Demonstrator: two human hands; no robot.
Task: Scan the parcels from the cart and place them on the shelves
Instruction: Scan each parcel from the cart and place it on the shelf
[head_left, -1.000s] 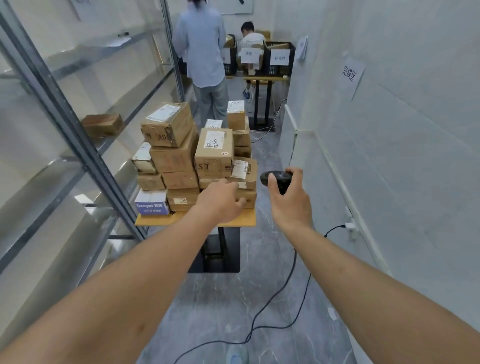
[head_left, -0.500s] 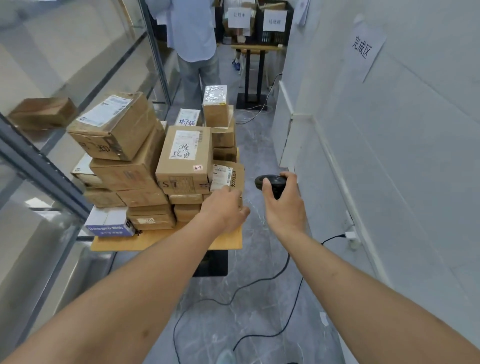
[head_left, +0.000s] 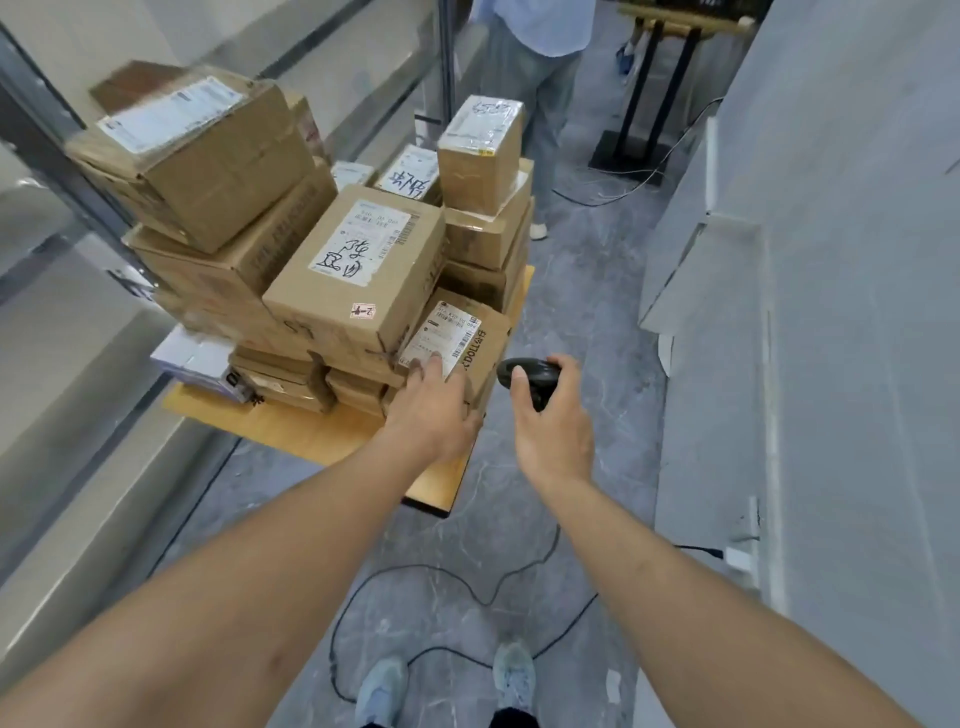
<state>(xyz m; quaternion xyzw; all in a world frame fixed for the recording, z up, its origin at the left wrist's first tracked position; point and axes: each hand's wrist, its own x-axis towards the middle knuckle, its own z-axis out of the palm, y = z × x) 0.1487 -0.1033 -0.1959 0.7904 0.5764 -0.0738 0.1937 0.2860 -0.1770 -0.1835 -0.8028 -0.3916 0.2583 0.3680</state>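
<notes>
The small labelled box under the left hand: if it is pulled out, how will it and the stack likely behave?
The small box looks like stiff cardboard, so it should keep its shape under the left hand. It sits at the cart's corner, partly tucked under the larger labelled box, which may shift or tip. Its size suggests it is probably light.

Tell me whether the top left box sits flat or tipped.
Tipped: the top left box sits askew on the box below, label face slanting.

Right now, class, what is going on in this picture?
A person stands at a cart stacked with parcels. The left hand rests on a small parcel at the near corner, fingers touching its label. The right hand grips a corded scanner just beside it. The parcel is not yet lifted.
</notes>
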